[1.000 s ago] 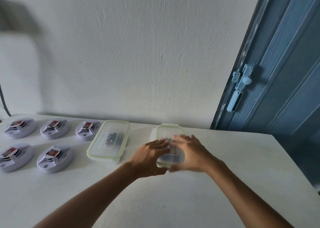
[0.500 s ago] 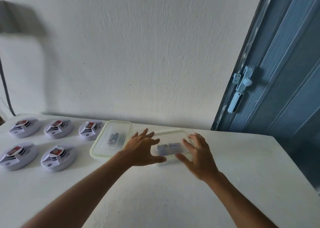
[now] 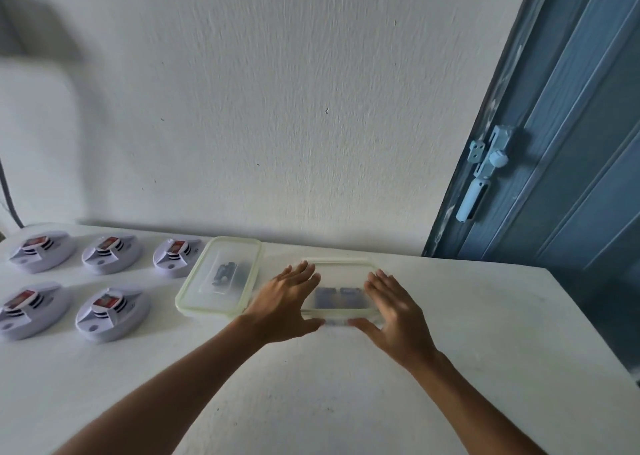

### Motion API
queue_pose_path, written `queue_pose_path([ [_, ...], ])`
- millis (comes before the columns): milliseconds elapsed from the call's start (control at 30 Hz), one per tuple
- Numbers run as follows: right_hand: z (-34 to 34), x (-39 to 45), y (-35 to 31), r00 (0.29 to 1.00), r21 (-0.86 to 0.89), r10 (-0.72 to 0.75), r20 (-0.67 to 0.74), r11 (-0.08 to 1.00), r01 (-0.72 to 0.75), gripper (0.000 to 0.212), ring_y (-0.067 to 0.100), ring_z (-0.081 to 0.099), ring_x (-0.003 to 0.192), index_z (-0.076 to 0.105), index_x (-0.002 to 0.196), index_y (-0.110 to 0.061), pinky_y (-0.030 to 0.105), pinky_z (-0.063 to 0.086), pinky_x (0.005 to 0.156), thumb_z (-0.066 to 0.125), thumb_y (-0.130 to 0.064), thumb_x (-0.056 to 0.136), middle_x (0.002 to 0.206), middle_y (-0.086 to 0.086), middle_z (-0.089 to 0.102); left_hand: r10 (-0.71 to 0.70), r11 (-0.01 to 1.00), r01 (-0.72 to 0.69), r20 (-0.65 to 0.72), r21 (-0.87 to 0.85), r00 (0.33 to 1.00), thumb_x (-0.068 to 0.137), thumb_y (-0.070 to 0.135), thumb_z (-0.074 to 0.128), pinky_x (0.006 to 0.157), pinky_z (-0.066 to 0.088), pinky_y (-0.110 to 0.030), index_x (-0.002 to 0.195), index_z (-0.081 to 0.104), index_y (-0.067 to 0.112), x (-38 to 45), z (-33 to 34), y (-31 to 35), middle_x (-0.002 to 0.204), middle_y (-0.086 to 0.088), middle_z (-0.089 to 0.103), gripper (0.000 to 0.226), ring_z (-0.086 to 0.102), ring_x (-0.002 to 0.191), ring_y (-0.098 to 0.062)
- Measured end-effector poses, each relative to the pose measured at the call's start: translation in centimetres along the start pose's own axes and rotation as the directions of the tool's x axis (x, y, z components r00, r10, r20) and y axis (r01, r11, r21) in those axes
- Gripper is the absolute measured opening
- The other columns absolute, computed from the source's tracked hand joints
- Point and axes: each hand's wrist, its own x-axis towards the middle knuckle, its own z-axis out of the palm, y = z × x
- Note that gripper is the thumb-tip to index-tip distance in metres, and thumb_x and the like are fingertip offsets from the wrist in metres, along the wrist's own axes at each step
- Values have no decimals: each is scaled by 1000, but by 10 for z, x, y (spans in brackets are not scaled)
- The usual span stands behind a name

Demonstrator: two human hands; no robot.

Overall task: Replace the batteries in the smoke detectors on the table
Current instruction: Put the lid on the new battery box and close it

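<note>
Several white round smoke detectors [image 3: 112,312] with red labels lie in two rows at the table's left. A clear lidded container [image 3: 341,274] sits crosswise in the middle, with bluish batteries [image 3: 341,297] showing through its lid. My left hand [image 3: 284,302] lies on its left end and my right hand [image 3: 394,311] on its right end. The fingers of both are straight and both thumbs touch the front edge. A second lidded container [image 3: 183,298] to the left holds a dark object [image 3: 225,274].
The white table [image 3: 346,402] stands against a white wall. A blue door with a latch [image 3: 485,174] is at the right, beyond the table's right edge. A dark cable [image 3: 8,205] hangs at the far left.
The right container has turned from lengthwise to crosswise on the table. My hands have spread from on top of it to its two ends.
</note>
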Motion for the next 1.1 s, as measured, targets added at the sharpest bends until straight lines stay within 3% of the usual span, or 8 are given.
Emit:
queue_pose_path([
  [200, -17, 13, -7, 992, 198, 123, 41, 972, -129, 71, 21, 58, 108, 68, 110, -9, 23, 42, 96, 44, -71, 86, 113, 4, 64, 26, 997, -28, 29, 71, 999, 59, 34, 91, 84, 55, -48, 120, 68, 16, 2, -13, 1, 123, -15, 64, 67, 60, 113, -37],
  [367, -22, 32, -17, 791, 509, 578, 200, 629, -588, 56, 8, 54, 100, 33, 146, -20, 10, 41, 77, 48, -40, 96, 138, 3, 48, -28, 997, 33, -68, 73, 997, 68, -2, 79, 80, 53, -42, 119, 69, 15, 7, -19, 8, 116, -13, 67, 55, 63, 104, -33],
  [467, -19, 30, -24, 778, 519, 614, 137, 624, -584, 55, 12, 58, 86, 30, 146, -19, 16, 46, 68, 48, -36, 97, 123, 6, 57, -166, 986, 167, 55, -12, 985, 93, 31, 54, 110, 33, -40, 143, 46, 17, 8, -29, 24, 149, -10, 44, 53, 37, 139, -28],
  [600, -19, 25, -35, 760, 544, 631, 158, 587, -600, 52, 9, 59, 78, 31, 144, -19, 11, 47, 56, 48, -35, 97, 103, 4, 61, -186, 979, 204, 329, -22, 926, 76, 79, 49, 120, 4, -55, 154, 11, 11, 3, -28, 38, 162, -13, -7, 110, -8, 149, -31],
  [700, -25, 22, -43, 784, 426, 588, 202, 668, -610, 64, 15, 63, 83, 33, 144, -20, 24, 56, 64, 43, -56, 92, 105, 2, 61, -137, 989, 146, 296, -8, 945, 66, 77, 63, 120, 4, -47, 154, 8, 10, -1, -18, 32, 162, -13, -10, 123, -11, 149, -30],
  [833, -29, 19, -41, 915, 172, 267, 303, 929, -328, 97, 17, 33, 137, 37, 145, -26, 31, 36, 105, 38, -87, 70, 149, -1, 33, -57, 995, 76, 281, -58, 958, 70, 66, 70, 120, 8, -38, 155, 8, 14, -4, -22, 16, 163, -9, -6, 117, -8, 149, -24],
  [967, -23, 20, -41, 904, 162, -26, 426, 986, -47, 93, 7, -6, 146, 32, 148, -25, 35, -2, 120, 63, -69, 73, 160, -6, 15, -16, 999, 24, 250, -32, 968, 74, 63, 70, 120, 11, -36, 155, 11, 17, -6, -21, 9, 163, -7, -1, 110, -4, 150, -21],
  [1100, -14, 17, -39, 942, 188, -25, 335, 981, -40, 86, 9, 11, 145, 40, 145, -15, 34, 14, 121, 67, -59, 76, 155, -1, 30, -4, 1000, 1, 168, 19, 986, 77, 60, 69, 118, 21, -33, 154, 19, 16, -9, -14, 9, 162, -9, 9, 101, 5, 150, -19],
])
